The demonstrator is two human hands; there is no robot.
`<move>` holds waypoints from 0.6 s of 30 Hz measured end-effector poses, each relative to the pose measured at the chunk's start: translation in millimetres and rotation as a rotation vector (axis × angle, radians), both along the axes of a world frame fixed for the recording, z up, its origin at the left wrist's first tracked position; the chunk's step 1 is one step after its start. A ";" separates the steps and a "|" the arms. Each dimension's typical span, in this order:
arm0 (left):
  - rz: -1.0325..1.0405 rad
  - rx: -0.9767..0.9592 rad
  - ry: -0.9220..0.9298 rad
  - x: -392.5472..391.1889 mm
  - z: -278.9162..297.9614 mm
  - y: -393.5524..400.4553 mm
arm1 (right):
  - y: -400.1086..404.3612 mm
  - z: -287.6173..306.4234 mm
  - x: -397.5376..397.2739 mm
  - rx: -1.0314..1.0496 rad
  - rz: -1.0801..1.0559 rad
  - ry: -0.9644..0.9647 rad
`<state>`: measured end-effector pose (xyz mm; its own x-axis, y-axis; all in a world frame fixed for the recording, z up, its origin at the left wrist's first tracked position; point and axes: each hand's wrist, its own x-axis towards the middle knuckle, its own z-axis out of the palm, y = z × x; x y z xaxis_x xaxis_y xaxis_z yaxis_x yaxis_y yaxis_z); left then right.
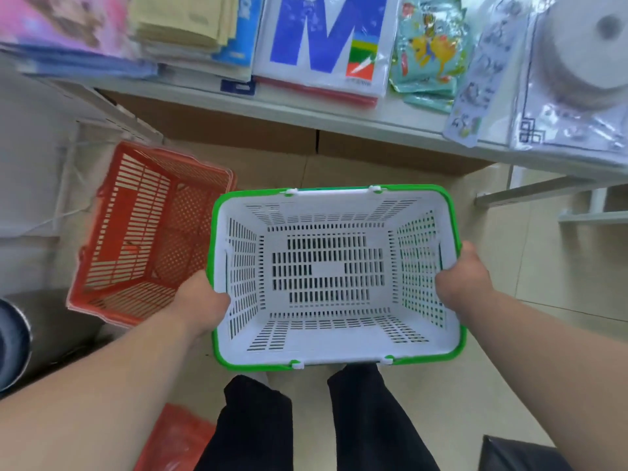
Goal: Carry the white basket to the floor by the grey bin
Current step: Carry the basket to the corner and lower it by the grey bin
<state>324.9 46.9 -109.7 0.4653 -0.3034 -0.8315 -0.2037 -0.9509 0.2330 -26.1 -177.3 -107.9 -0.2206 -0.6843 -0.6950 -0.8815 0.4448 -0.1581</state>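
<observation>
**White basket held over the floor, orange basket beside it**

The white basket (pixel 334 277), rimmed in green, is empty: its slotted bottom and perforated walls show bare all the way round. It hangs level above the tiled floor (pixel 543 266), mouth up, with its long axis running left to right across the view and its short sides at the two hands. Its white handles lie folded down along the far and near long edges.

The left hand (pixel 200 302) is closed over the rim of the left short side, thumb inside the wall; the right hand (pixel 464 278) grips the right short side the same way. The fingers of both hands wrap under the outer edge and are hidden by the basket wall, so only the thumbs and backs of the hands show.

Just left of it, an orange basket (pixel 149 232) sits on the floor, also empty, tipped so its opening faces up and toward the camera. The two baskets overlap in the view near the left hand; whether they touch cannot be told.

At the left edge, a grey bin (pixel 44 334) is cut off and blurred, so its contents are not readable. A red plastic bag (pixel 173 440) lies at the bottom, partly behind the person's dark trouser legs (pixel 306 426). A dark object at the lower right corner is cropped and unclear.

Beyond the baskets, a shelf (pixel 306 113) carries packaged goods, blurred toward the left.
</observation>
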 end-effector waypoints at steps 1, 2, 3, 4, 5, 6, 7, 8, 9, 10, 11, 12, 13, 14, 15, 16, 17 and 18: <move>0.005 -0.006 0.009 3.2 24.5 2.4 | -1.8 23.4 4.7 -0.008 0.017 0.001; 0.018 -0.010 0.017 7.2 47.4 6.6 | -3.2 44.9 9.0 -0.016 0.037 0.004; 0.036 -0.013 0.022 12.5 65.7 14.5 | -3.6 66.7 14.1 -0.023 0.059 0.008; 0.058 -0.019 0.024 16.5 85.2 22.1 | -2.9 87.2 19.7 -0.029 0.079 0.008; 0.088 -0.030 0.029 20.2 102.2 30.7 | -2.0 105.2 26.2 -0.037 0.098 0.010; 0.120 -0.049 0.032 22.3 120.5 38.6 | -0.5 121.8 34.1 -0.053 0.121 0.010; 0.153 -0.081 0.032 24.2 136.9 46.4 | 0.3 136.1 42.8 -0.068 0.134 0.002; 0.193 -0.108 0.029 26.9 151.2 54.1 | 0.0 148.9 52.9 -0.081 0.142 -0.011; 0.226 -0.135 0.035 30.1 162.4 62.1 | -0.7 160.9 64.6 -0.089 0.156 -0.020; 0.263 -0.148 0.051 34.1 173.3 70.3 | -2.2 171.7 77.6 -0.097 0.184 -0.026; 0.288 -0.160 0.072 38.9 181.7 79.4 | -4.0 180.4 91.0 -0.107 0.224 -0.030; 0.310 -0.166 0.091 45.5 187.9 89.6 | -5.2 188.4 105.9 -0.116 0.271 -0.031; 0.326 -0.178 0.105 52.5 193.6 98.1 | -5.5 195.3 121.0 -0.125 0.317 -0.028; 0.350 -0.188 0.114 60.6 196.9 105.3 | -5.9 200.2 135.3 -0.137 0.356 -0.027; 0.379 -0.206 0.116 68.4 199.7 110.2 | -5.9 202.9 149.3 -0.146 0.387 -0.029; 0.417 -0.217 0.112 75.8 198.5 116.7 | -4.6 204.8 163.4 -0.150 0.412 -0.032; 0.460 -0.222 0.105 81.7 198.1 124.0 | -2.5 204.8 177.5 -0.152 0.434 -0.033; 0.503 -0.224 0.100 87.3 196.0 133.8 | 0.5 204.0 192.6 -0.150 0.456 -0.029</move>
